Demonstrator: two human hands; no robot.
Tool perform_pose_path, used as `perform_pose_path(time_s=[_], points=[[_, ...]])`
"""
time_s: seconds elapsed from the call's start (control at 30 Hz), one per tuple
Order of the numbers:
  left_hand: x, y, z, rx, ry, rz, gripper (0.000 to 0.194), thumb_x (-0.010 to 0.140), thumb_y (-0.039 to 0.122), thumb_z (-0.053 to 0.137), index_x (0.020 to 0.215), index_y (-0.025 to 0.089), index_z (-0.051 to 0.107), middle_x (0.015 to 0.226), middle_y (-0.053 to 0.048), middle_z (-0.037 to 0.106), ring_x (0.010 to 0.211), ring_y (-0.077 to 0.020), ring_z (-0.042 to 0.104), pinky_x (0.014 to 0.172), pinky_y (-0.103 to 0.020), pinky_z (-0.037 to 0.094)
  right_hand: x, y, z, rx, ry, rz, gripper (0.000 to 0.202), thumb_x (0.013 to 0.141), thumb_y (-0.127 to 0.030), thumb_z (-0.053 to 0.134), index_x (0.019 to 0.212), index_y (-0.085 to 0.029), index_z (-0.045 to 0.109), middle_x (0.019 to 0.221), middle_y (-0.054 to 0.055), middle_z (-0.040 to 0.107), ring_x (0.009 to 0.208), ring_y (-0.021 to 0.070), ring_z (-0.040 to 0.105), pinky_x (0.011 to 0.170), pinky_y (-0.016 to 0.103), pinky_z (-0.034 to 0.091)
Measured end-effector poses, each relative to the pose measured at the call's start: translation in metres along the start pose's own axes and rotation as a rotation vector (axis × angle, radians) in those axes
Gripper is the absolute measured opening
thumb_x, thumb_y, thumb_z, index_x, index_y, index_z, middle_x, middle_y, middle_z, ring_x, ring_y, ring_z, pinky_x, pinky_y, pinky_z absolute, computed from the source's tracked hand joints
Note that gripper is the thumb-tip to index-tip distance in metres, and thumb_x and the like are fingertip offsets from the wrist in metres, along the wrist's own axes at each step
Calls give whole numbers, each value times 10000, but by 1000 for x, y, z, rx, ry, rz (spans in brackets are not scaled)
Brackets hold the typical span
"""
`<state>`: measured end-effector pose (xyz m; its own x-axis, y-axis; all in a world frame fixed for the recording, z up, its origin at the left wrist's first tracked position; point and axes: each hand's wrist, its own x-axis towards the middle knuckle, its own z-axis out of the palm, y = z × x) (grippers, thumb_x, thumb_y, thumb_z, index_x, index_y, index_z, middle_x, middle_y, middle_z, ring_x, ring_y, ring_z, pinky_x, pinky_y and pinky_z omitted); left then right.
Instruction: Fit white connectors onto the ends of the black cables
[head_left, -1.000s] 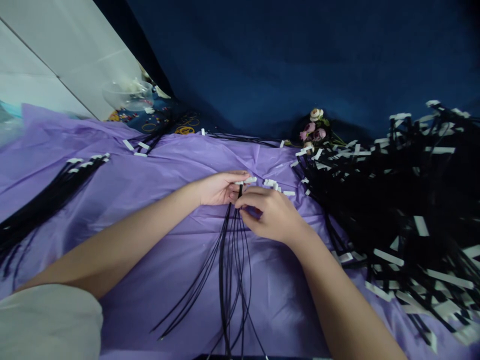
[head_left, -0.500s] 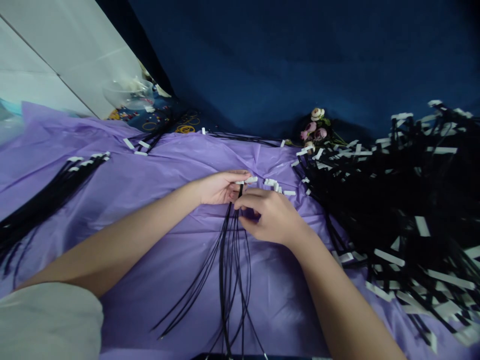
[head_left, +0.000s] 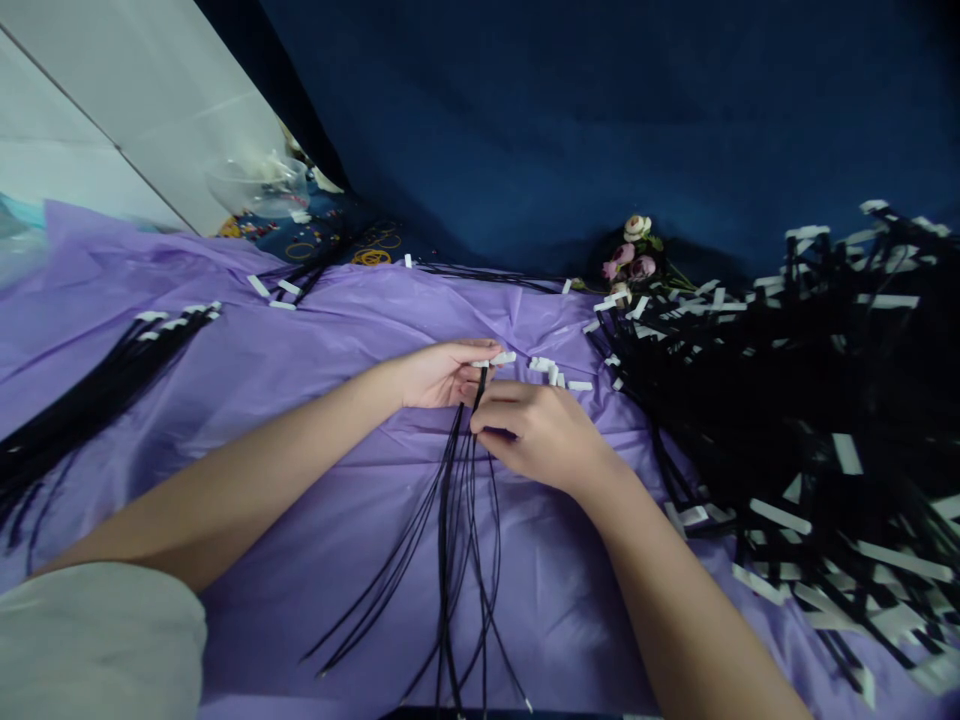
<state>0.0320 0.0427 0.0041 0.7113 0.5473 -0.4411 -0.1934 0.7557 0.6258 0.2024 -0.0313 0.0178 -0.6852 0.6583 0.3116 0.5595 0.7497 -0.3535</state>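
Near the middle of the purple sheet, a bundle of thin black cords (head_left: 442,520) hangs down from my two hands and fans out toward the front. My left hand (head_left: 450,375) is closed on the upper end of the bundle, where small white strips (head_left: 504,358) show at the fingertips. Just below it, my right hand (head_left: 529,425) pinches the cords between thumb and fingers. The exact grip is partly hidden behind its knuckles. Several loose white pieces (head_left: 551,368) lie on the sheet just beyond the right hand.
A large heap of black cords with white strips (head_left: 750,400) covers the right side. On the left lies a neater cord bundle (head_left: 112,385). Artificial flowers (head_left: 634,258), yellow rubber bands (head_left: 373,257) and a clear bowl (head_left: 259,188) sit along the back. Beneath everything spreads the purple sheet (head_left: 315,540).
My right thumb and fingers have drawn together on the cords. The lower cord ends have shifted slightly. My left hand has stayed in place.
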Motion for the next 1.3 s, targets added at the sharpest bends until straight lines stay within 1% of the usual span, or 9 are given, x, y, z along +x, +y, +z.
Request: perform_pose_path(time_s=[0.33,0.63,0.8,0.87,0.93,1.03,1.1,1.2,1.3], points=[[1,0,1,4,-16,12,139,856,185,558,724,142,549,470,68,308,362,-45,362,353,-124,329,-3,5,-4,-42,46,-36,232,886,-157,532,698,-198,661,815,-23,655,673,75,572,533,239,288],[1,2,-2,-16,71,-20,166,883,220,539,749,127,574,480,65,331,359,-35,361,356,-121,346,-5,8,-18,133,95,-1,195,878,-149,522,781,-214,679,869,3,664,797,112,609,689,220,412],[0,2,2,-2,113,15,117,854,182,575,751,128,573,487,67,348,360,-30,350,363,-127,348,-8,10,-26,198,200,41,117,803,-111,551,821,-189,637,849,19,659,726,124,581,669,239,431],[0,2,3,2,109,9,109,846,190,588,754,133,575,478,68,333,361,-39,350,361,-134,340,-8,12,-27,263,279,107,67,795,-141,584,802,-185,634,789,11,647,656,112,558,637,239,433],[0,2,3,-5,92,-7,115,846,198,585,751,134,574,474,68,312,367,-50,354,359,-139,328,-7,14,-28,388,399,241,24,792,-196,628,786,-182,646,743,3,635,593,99,538,577,233,429],[0,2,1,-24,51,-18,128,856,195,564,744,132,563,486,66,292,383,-54,349,364,-139,321,-3,16,-29,673,594,466,106,755,-268,692,750,-171,651,731,-3,616,502,74,500,457,215,387],[0,2,-1,-27,32,-25,130,861,187,553,743,130,556,496,66,288,388,-51,342,368,-136,320,1,16,-30,863,716,570,146,731,-295,713,740,-173,633,694,-25,575,449,58,460,409,208,360],[0,2,-2,-19,32,-49,139,867,204,549,750,129,557,497,68,278,390,-51,342,368,-134,318,3,19,-32,1033,957,694,172,726,-312,709,812,-191,623,689,-45,539,446,46,448,411,198,375],[-1,3,-1,-5,36,-45,117,859,206,560,766,136,561,494,70,275,387,-52,341,371,-136,321,0,27,-33,1044,1207,779,220,751,-311,675,947,-221,627,834,-25,585,530,44,511,486,196,437]])
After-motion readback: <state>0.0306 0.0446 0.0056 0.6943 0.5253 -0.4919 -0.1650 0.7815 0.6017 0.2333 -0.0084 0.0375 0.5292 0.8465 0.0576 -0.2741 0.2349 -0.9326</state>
